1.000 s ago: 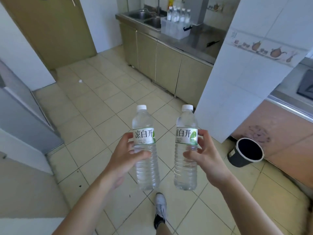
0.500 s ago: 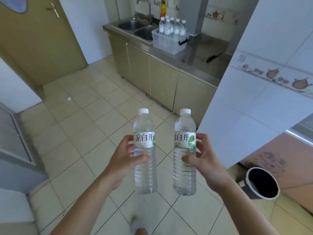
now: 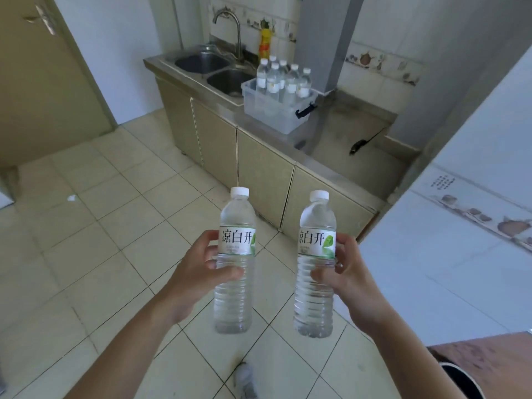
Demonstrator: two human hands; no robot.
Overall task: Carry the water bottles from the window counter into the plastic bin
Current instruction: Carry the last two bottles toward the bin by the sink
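Head view: bin [image 3: 276, 110] bottles [image 3: 283, 80] partly overlap, perhaps six; bucket [image 3: 460, 381] cropped.

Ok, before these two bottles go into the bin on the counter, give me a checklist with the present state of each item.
1. Left hand grips left bottle firmly: ok.
2. Right hand grips right bottle firmly: ok.
3. Both caps on, bottles upright: ok.
4. Floor path to the counter free of obstacles: ok.
5. Free room in the plastic bin beside the stored bottles: ok, near side looks open.
6. Bin within reach: not ok.
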